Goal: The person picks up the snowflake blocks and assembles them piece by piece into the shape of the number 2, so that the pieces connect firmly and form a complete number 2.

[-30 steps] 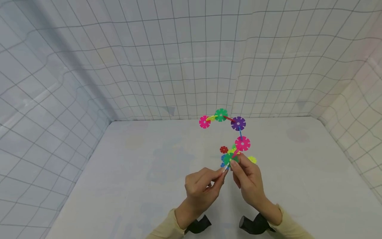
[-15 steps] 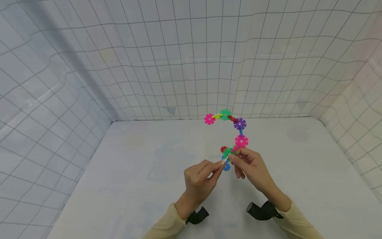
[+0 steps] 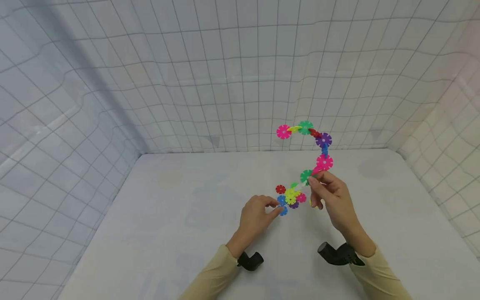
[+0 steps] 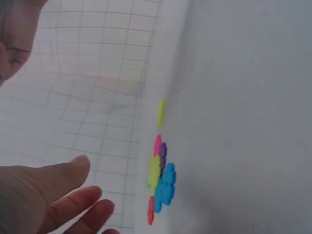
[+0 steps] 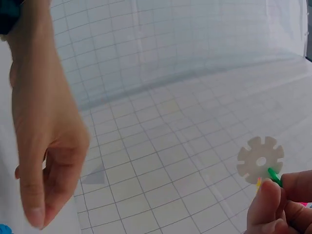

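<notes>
My right hand [image 3: 339, 202] pinches a green notched disc [image 3: 305, 176] in a curved chain of interlocking discs. From there the chain rises through a pink disc [image 3: 324, 162], a blue one, a purple disc [image 3: 323, 140], red, green and yellow ones to a pink end disc [image 3: 283, 132]. A white disc [image 5: 248, 165] is slotted onto the pinched green disc, flat toward the right wrist view. My left hand [image 3: 256, 214] hovers with bent, parted fingers and nothing between them. Beyond its fingertips lie loose discs, among them a red disc [image 3: 280, 189] and blue discs [image 4: 169, 184].
The loose discs form a small cluster on the white table [image 3: 180, 216], with a yellow disc [image 4: 161, 113] apart from the others. Grid-patterned sheeting [image 3: 255, 83] stands behind the table and at both sides. A black wrist camera mount [image 3: 339, 254] sits on each wrist.
My left hand has let go of the white disc and lowered toward the loose discs. My right hand has moved right and away from me with the chain, the white disc staying attached.
</notes>
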`<state>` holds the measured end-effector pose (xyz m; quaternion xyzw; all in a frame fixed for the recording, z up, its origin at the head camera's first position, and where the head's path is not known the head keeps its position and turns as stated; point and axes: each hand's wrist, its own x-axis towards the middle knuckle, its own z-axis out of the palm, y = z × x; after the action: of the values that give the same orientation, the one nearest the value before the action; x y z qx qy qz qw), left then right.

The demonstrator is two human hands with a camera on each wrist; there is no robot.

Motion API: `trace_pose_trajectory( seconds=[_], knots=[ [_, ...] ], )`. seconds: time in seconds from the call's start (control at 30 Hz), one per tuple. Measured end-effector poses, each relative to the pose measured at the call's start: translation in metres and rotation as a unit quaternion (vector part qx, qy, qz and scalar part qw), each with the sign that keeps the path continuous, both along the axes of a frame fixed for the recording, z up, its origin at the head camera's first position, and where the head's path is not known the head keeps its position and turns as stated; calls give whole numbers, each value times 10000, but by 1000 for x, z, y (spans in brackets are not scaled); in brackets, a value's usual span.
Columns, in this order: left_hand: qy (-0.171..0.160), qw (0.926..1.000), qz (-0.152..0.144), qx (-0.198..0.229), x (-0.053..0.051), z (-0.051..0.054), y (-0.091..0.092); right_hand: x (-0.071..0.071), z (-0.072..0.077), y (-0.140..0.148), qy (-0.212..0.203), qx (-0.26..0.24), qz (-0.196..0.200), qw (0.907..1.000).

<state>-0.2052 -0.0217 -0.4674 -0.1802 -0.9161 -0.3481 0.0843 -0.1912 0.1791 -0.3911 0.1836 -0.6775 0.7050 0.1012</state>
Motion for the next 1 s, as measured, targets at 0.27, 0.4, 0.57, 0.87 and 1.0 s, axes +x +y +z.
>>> trace_pose_trajectory(
  seconds=[0.27,0.4,0.57,0.87,1.0],
  knots=[
    [-819,9936,206,-749,-15,-26,11,2,5,5,197,-572,613,9963],
    [-779,9928,251,-870,-21,-32,15,4,8,9,277,-653,800,9943],
    [-622,9930,250,-977,-24,-35,17,8,13,12,423,-850,1089,9895],
    [-842,9961,-146,-219,-20,-36,4,12,17,15,675,-1786,2249,9555],
    [-937,9954,-211,-77,-14,-29,-2,13,16,15,582,-2152,2760,9349]
  ],
)
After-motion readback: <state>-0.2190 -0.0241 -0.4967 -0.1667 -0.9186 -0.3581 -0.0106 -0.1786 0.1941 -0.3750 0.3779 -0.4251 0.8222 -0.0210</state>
